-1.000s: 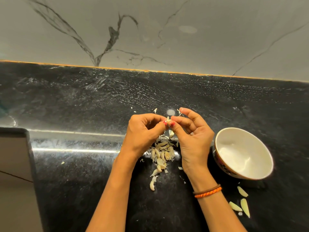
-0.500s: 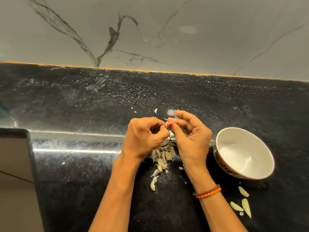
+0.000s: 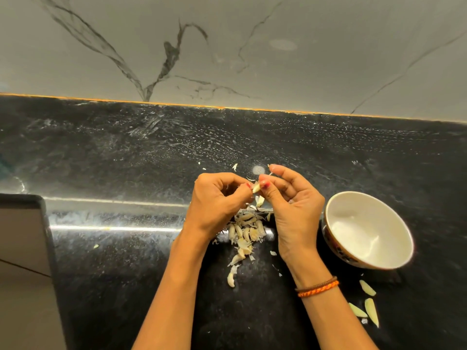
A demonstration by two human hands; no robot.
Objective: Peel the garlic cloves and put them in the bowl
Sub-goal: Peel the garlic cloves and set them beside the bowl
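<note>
Up top, a pale grey marble wall [image 3: 252, 46] fills the far side, dark veins [image 3: 161, 66] forking across it and one thin crack-like line [image 3: 404, 72] running up to the right. A narrow orange strip [image 3: 227, 108] marks where wall meets tabletop [image 3: 101, 160], and that surface is glossy black stone, flecked with white specks and smears. Long bright streaks of reflected light [image 3: 113, 228] lie across its near left part, plus a small round glint [image 3: 258, 170] further back. At the lower left the stone edge curves down, and a plain beige floor [image 3: 22, 286] shows beyond it, crossed by one thin dark line.
</note>
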